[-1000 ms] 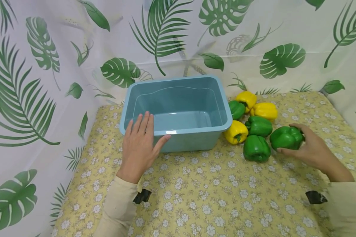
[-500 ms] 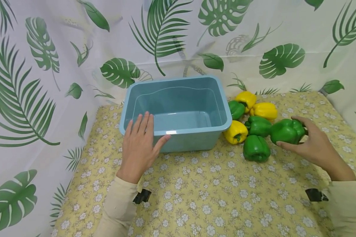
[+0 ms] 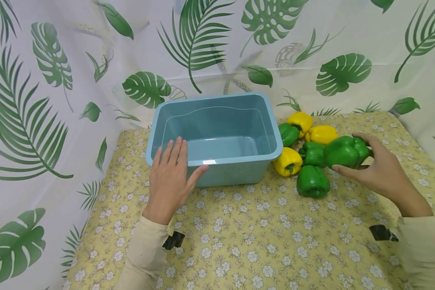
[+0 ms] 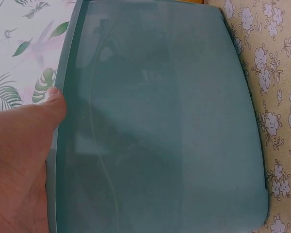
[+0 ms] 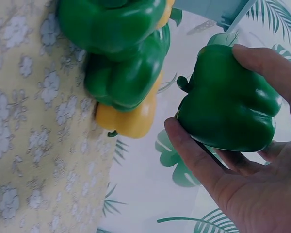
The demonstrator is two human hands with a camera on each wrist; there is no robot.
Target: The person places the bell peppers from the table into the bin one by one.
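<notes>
At the bottom of the head view, a yellow fabric tablecloth with white flowers runs beneath two cream sleeves, each with a small black wrist device. Left of centre, the left hand lies with straight fingers over the front rim of a blue rectangular plastic bin. At right, the right hand grips a glossy green bell pepper between thumb and fingers; it seems raised off the cloth, though the head view alone leaves that uncertain. Between it and the bin sit loose peppers: a blocky green one nearest, then a round yellow one and a stubby green one, with a partly hidden green one and two glossy yellow ones behind. White leaf-print fabric fills the upper frame.
</notes>
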